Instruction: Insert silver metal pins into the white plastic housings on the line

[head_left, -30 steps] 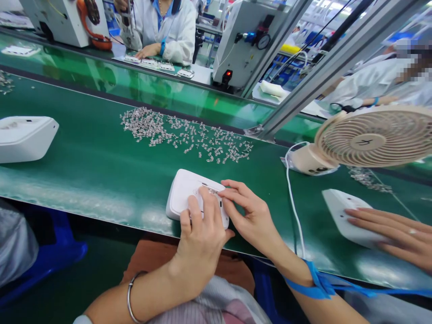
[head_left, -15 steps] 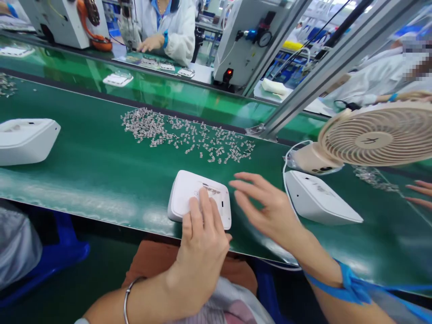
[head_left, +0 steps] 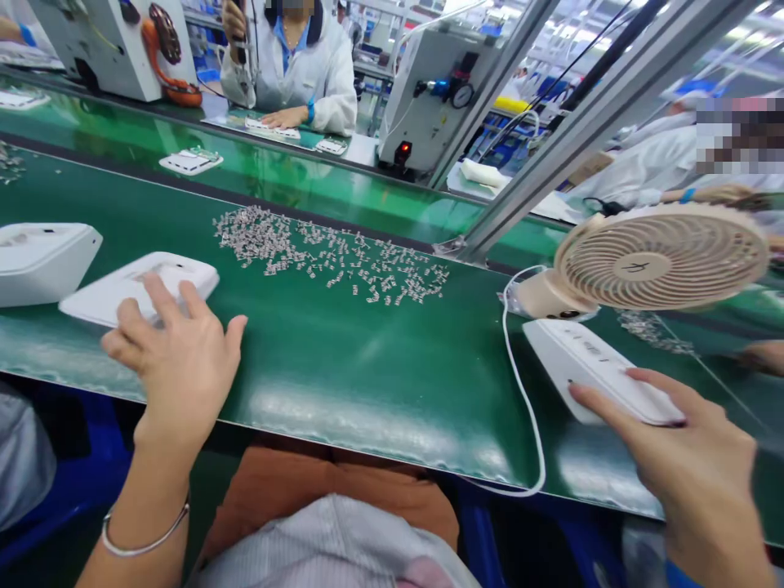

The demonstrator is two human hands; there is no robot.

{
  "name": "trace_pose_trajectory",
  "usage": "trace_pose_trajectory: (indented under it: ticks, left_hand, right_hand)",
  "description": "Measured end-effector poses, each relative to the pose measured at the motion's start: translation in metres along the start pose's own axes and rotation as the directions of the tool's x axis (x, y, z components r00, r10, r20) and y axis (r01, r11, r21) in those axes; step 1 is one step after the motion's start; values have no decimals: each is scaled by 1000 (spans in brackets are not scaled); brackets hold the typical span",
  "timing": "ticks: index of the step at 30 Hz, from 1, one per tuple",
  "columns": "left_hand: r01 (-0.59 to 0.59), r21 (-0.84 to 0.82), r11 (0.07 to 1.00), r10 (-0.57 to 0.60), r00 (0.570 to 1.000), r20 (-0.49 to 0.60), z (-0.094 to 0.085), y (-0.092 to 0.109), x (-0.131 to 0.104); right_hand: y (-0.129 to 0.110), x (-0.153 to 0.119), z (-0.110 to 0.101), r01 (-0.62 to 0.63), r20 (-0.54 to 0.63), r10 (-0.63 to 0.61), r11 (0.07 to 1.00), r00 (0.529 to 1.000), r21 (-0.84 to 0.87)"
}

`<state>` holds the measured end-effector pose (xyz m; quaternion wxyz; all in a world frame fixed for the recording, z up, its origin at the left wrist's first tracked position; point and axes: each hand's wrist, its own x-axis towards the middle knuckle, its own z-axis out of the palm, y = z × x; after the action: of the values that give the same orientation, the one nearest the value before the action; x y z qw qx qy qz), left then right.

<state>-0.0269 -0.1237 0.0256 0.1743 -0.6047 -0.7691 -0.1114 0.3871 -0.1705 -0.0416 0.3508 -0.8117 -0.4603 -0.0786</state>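
On the green bench [head_left: 367, 367], my left hand [head_left: 177, 351] lies with spread fingers on top of a white casing [head_left: 104, 290] at the left. Another white casing [head_left: 37, 261] stands just beyond it, farther left. My right hand [head_left: 667, 433] grips a white casing [head_left: 594, 367] at the right, thumb on its near side and fingers over its far edge. Many small metal pieces [head_left: 257, 237] are scattered along the back of the bench, between the two hands.
A beige fan [head_left: 649, 265] stands behind the right casing, its white cable [head_left: 530, 408] looping down over the bench edge. A metal post [head_left: 514, 204] rises behind. Across the bench a person [head_left: 324, 73] works beside grey machines. Another person's hand shows at the far right.
My left hand has moved left with the casing from the middle. My right hand has moved right and taken hold of the casing by the fan. The view has shifted slightly.
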Motion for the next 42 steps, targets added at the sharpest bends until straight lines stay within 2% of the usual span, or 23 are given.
trace_pose_trajectory:
  ticks: [1,2,3,4,5,6,7,8,9,11,12,13,14,15,18,19,23,30,36,42]
  left_hand:
    - [-68,-24,997,67,998,-16,0,3,-6]
    - [-177,-62,982,176,984,-20,-1,8,-14]
    - [-317,-114,942,317,948,-18,-1,15,-24]
    - [-463,-177,868,468,884,-16,0,22,-34]
    - [-590,-242,770,605,796,-18,0,30,-44]
    - [-671,-292,682,693,720,-35,2,36,-53]
    - [-701,-313,641,722,689,-64,4,40,-61]
    - [-692,-304,655,700,707,-101,5,44,-68]
    - [-647,-274,711,635,759,-145,7,46,-74]
    - [-488,-214,846,441,867,-233,9,47,-82]
    - [-423,-209,882,367,893,-260,9,48,-85]
    - [-398,-227,889,335,903,-270,8,49,-88]
    - [-419,-258,870,354,897,-264,8,50,-91]
    - [-474,-292,831,414,877,-244,7,52,-94]
    - [-640,-333,693,615,765,-190,6,59,-101]
    - [-653,-320,687,634,753,-176,6,62,-103]
    - [-606,-233,760,596,794,-123,8,72,-106]
    - [-595,-189,781,574,803,-160,8,78,-108]
    - [-545,-119,830,530,837,-137,3,76,-110]
    - [-555,-96,827,544,831,-118,-7,64,-102]
  right_hand:
    - [-15,-11,-4,55,41,-58,995,997,78]
    - [-32,-22,-8,151,138,-181,967,974,205]
    - [-51,-32,-10,255,219,-339,906,915,337]
    - [-70,-40,-10,341,305,-498,829,812,444]
    - [-87,-44,-8,381,350,-604,758,716,530]
    - [-101,-45,-3,378,383,-670,703,635,602]
    - [-112,-40,4,341,409,-695,675,591,654]
    - [-119,-32,14,279,425,-679,674,598,684]
    - [-123,-20,28,200,438,-622,695,649,691]
    - [-121,9,59,33,415,-381,769,826,639]
    - [-118,24,76,-52,401,-229,813,887,580]
    - [-114,36,92,-113,386,-121,838,915,533]
    - [-111,46,105,-130,377,-88,847,922,515]
    - [-107,53,117,-136,369,-68,855,927,500]
    - [-102,60,134,-84,371,-119,869,921,487]
    - [-102,60,136,-61,373,-142,874,917,482]
    - [-103,58,136,30,375,-223,890,900,456]
    - [-108,66,138,173,369,-321,909,872,380]
    - [-110,65,136,231,380,-352,916,855,329]
    - [-111,65,137,282,382,-390,908,838,309]
